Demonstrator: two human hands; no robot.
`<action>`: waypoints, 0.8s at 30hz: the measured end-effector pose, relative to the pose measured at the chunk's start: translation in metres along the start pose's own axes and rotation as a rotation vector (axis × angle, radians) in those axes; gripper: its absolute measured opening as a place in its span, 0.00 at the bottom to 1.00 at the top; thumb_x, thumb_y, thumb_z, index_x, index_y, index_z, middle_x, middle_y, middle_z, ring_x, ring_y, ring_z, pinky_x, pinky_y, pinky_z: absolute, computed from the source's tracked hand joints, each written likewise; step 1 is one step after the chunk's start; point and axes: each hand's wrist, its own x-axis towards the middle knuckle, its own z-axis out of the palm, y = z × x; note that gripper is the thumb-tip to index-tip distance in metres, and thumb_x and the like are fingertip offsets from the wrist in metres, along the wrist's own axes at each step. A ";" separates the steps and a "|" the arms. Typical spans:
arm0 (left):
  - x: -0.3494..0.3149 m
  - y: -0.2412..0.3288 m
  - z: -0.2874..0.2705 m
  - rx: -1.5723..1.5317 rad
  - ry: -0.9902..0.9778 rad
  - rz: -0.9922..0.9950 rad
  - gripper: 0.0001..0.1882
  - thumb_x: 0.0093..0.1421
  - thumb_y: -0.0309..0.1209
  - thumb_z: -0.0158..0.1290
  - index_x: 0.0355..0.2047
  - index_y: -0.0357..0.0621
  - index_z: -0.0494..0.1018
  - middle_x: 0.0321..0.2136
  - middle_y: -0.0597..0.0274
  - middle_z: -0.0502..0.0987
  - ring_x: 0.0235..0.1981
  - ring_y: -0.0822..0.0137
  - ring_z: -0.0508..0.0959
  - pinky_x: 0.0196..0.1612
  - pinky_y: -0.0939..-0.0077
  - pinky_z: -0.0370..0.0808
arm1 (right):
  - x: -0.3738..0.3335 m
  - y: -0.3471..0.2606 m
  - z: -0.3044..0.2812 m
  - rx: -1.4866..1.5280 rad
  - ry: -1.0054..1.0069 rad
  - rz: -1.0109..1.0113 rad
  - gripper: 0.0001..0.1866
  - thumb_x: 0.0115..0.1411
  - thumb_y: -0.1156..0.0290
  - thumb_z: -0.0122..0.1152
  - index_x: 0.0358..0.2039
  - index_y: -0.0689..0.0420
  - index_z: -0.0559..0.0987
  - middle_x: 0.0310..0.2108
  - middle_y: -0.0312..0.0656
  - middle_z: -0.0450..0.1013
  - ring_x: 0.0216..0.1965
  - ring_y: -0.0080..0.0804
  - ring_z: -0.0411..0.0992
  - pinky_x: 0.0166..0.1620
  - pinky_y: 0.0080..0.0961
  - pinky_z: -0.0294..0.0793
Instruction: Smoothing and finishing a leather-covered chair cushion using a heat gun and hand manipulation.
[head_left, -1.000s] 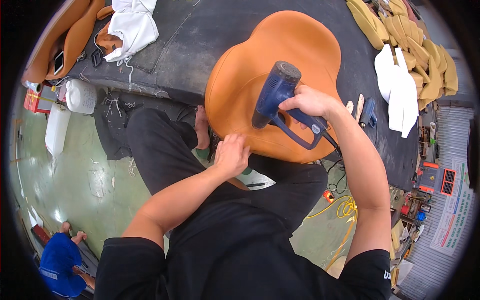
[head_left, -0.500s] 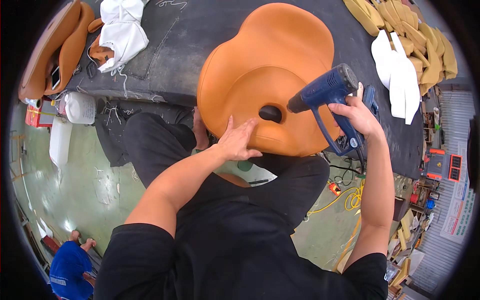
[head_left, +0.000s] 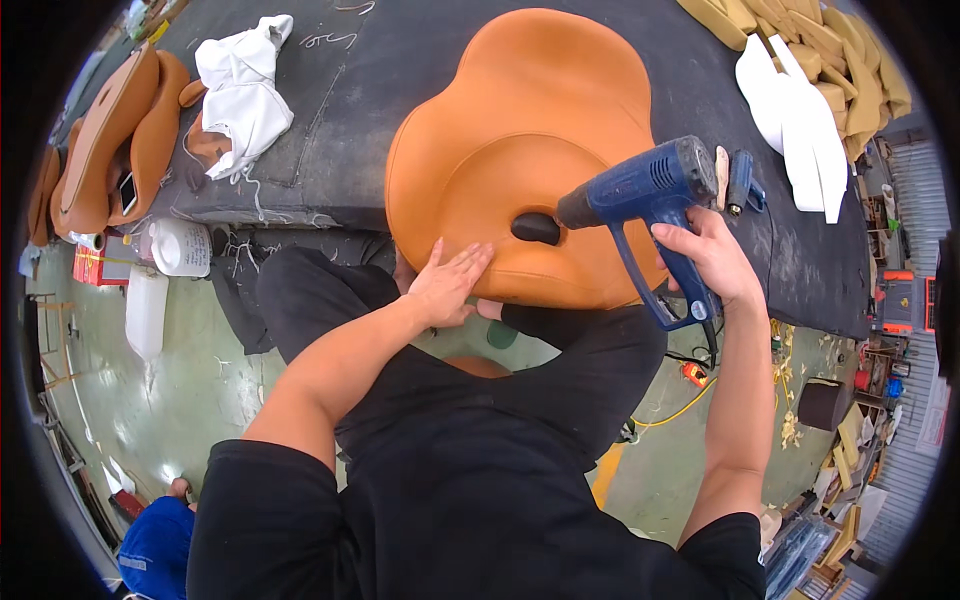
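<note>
An orange leather-covered chair seat (head_left: pixel 545 90) with a dark oval hole leans over the table's near edge, above my lap. My right hand (head_left: pixel 718 258) is wrapped round the handle of a blue heat gun (head_left: pixel 645 190). The gun's dark nozzle points left, close to the hole's right rim; whether it touches the leather I cannot tell. My left hand (head_left: pixel 450 283) lies flat on the seat's near left edge, fingers stretched out and thumb over the rim. Beyond the gun, a wooden-handled tool (head_left: pixel 721 175) and a dark blue tool (head_left: pixel 740 182) lie on the table.
The dark table (head_left: pixel 330 140) carries white fabric (head_left: pixel 243 105), orange covered parts (head_left: pixel 115 140) with a phone, white panels (head_left: pixel 808 140) and yellow foam pieces (head_left: pixel 830 50). White plastic jugs (head_left: pixel 180 247) stand at left. A person in blue (head_left: pixel 158 548) is at lower left.
The heat gun has shifted slightly left and its nozzle has come nearer the hole. My left hand has slid a little left along the seat's edge. The whole view has turned slightly.
</note>
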 end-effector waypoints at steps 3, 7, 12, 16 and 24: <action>-0.025 0.005 -0.010 0.010 -0.036 -0.094 0.54 0.57 0.41 0.68 0.78 0.39 0.52 0.79 0.51 0.57 0.80 0.58 0.57 0.78 0.32 0.46 | -0.007 0.003 0.003 0.035 -0.005 -0.010 0.26 0.63 0.57 0.72 0.49 0.66 0.77 0.30 0.44 0.77 0.23 0.26 0.76 0.24 0.24 0.76; -0.048 -0.013 0.049 -0.751 0.167 -0.591 0.47 0.57 0.45 0.70 0.70 0.34 0.65 0.63 0.44 0.77 0.62 0.48 0.79 0.55 0.37 0.79 | -0.012 0.012 0.010 0.101 -0.010 -0.024 0.26 0.62 0.57 0.74 0.49 0.66 0.77 0.31 0.43 0.77 0.24 0.26 0.76 0.24 0.24 0.77; 0.002 -0.009 0.061 -2.192 0.152 -1.124 0.64 0.58 0.65 0.67 0.79 0.38 0.49 0.78 0.34 0.49 0.79 0.36 0.52 0.76 0.32 0.53 | -0.011 0.027 0.020 0.130 -0.068 -0.049 0.26 0.63 0.59 0.73 0.50 0.67 0.77 0.31 0.43 0.76 0.24 0.28 0.76 0.25 0.27 0.78; 0.033 -0.006 0.082 -2.399 0.383 -0.924 0.51 0.65 0.63 0.61 0.76 0.44 0.59 0.75 0.43 0.62 0.75 0.38 0.61 0.78 0.34 0.50 | -0.029 0.014 0.025 0.102 -0.116 -0.039 0.26 0.63 0.60 0.73 0.50 0.69 0.77 0.30 0.43 0.77 0.23 0.27 0.75 0.25 0.26 0.77; 0.119 0.074 0.082 -2.336 -0.281 -0.695 0.47 0.70 0.55 0.59 0.77 0.40 0.55 0.77 0.40 0.56 0.77 0.45 0.60 0.71 0.31 0.63 | -0.082 0.038 0.011 -0.033 0.335 -0.261 0.17 0.62 0.70 0.71 0.48 0.65 0.82 0.30 0.36 0.79 0.27 0.18 0.73 0.30 0.23 0.73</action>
